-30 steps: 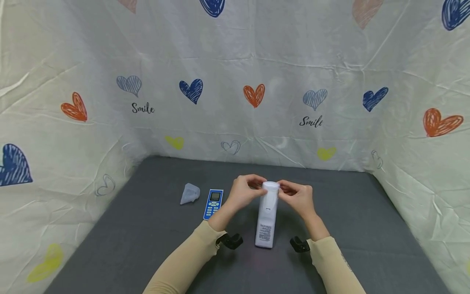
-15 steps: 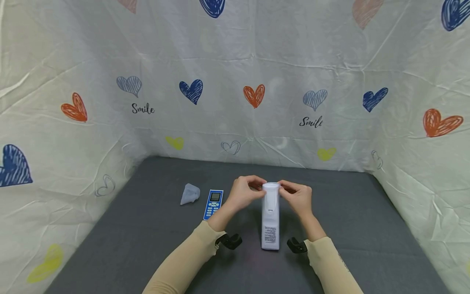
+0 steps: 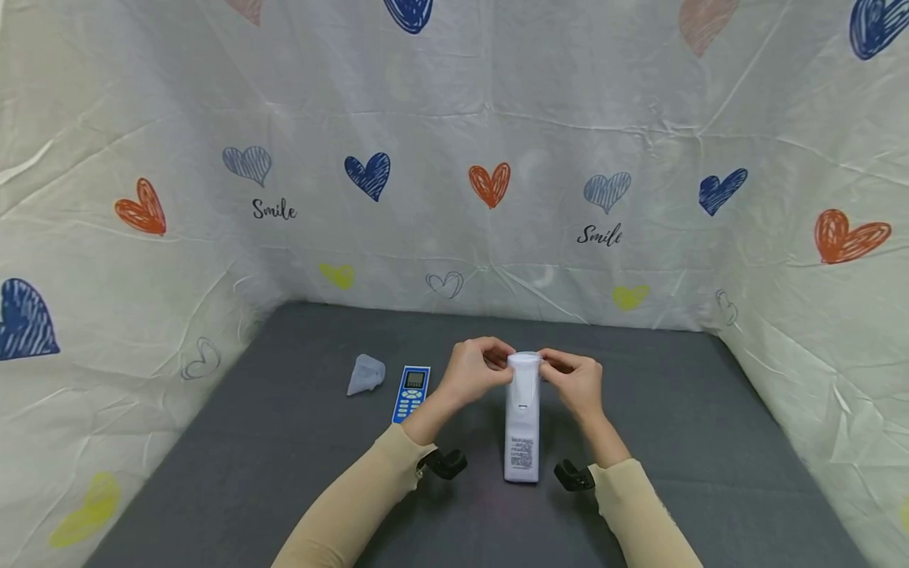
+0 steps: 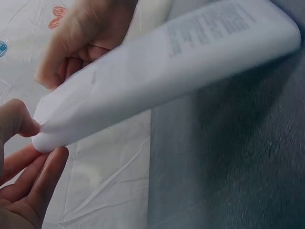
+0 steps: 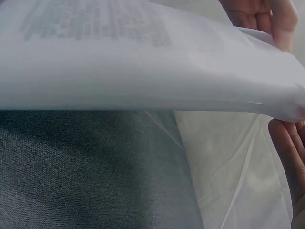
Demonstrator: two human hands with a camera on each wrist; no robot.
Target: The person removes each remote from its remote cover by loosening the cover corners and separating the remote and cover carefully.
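Observation:
A white remote control (image 3: 521, 426) is held back side up over the grey table (image 3: 284, 457), its printed label toward me. Both hands pinch its far end: my left hand (image 3: 499, 363) from the left, my right hand (image 3: 551, 365) from the right. The near end slopes down close to the table; whether it touches is unclear. The left wrist view shows the white remote control (image 4: 171, 71) with my left hand's fingertips (image 4: 28, 129) at its end. From the right wrist, the white remote control (image 5: 143, 62) fills the top of the view.
A blue remote (image 3: 411, 392) lies left of my left hand, with a small translucent plastic piece (image 3: 365, 374) beyond it. White cloth walls (image 3: 454, 237) printed with hearts enclose the table on three sides.
The near end of the white remote swung slightly to the right a second ago, then stayed about still. Both hands kept their pinch on the far end.

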